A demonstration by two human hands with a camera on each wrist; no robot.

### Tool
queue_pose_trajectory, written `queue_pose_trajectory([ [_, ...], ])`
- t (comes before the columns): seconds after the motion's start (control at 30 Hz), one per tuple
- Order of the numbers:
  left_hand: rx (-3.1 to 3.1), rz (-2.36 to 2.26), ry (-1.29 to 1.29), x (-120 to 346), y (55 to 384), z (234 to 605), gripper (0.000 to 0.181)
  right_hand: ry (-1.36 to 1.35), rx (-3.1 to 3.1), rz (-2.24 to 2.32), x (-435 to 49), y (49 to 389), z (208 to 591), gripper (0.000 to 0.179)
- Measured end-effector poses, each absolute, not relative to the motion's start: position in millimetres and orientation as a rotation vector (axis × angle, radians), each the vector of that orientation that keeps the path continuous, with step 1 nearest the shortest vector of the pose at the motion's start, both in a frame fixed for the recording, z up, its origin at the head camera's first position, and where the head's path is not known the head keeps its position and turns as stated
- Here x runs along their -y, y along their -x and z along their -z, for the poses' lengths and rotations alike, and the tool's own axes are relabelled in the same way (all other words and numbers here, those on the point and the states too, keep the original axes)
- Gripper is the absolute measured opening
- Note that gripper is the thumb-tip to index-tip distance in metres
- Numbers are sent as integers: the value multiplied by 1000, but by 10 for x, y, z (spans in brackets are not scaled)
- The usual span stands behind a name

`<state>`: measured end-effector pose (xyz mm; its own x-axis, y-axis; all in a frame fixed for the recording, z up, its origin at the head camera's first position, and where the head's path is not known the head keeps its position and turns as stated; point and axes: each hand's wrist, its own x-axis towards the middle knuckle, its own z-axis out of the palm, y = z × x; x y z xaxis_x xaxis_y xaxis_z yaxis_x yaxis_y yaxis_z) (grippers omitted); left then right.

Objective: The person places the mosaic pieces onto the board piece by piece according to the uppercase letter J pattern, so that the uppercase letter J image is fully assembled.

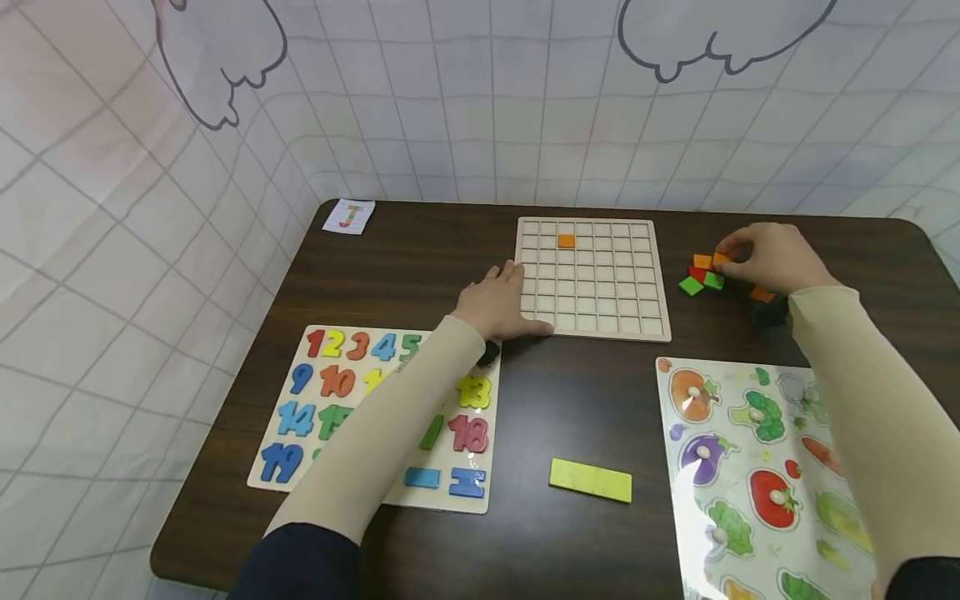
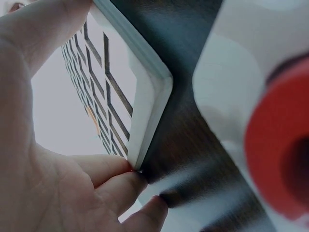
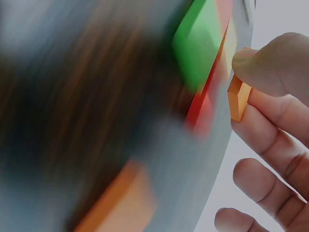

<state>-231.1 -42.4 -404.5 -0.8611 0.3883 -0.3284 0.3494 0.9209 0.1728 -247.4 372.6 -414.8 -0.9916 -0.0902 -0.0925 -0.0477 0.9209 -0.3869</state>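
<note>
A white grid board (image 1: 587,321) lies at the back of the table, with one orange tile (image 1: 566,241) in its top row. Against the board's near left corner rests my left hand (image 1: 498,307), thumb along the near edge and fingers at the left edge. In the left wrist view the fingertips touch the board's side (image 2: 153,104). Over on the right, my right hand (image 1: 780,257) pinches an orange square tile (image 3: 238,99) between thumb and fingers. Beside it is a small pile with green tiles (image 1: 691,286), a red tile (image 1: 697,273) and another orange tile (image 1: 702,261).
A number puzzle board (image 1: 378,500) sits under my left forearm. At the near right is a vegetable puzzle board (image 1: 678,492), partly covered by my right forearm. A yellow-green strip (image 1: 590,480) lies between them. A letter J card (image 1: 348,216) is at the back left corner.
</note>
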Motion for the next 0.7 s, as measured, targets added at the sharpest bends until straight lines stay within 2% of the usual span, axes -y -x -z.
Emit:
queue_pose_trajectory([
  [0.27,-2707,-167,-523,453,2329,4031,118,314,-2927,585,-3076,2798,4050,36],
  [0.7,-2706,-139,-529,454,2325,4017,118,371,-2847,615,-2370,3101,3988,33],
])
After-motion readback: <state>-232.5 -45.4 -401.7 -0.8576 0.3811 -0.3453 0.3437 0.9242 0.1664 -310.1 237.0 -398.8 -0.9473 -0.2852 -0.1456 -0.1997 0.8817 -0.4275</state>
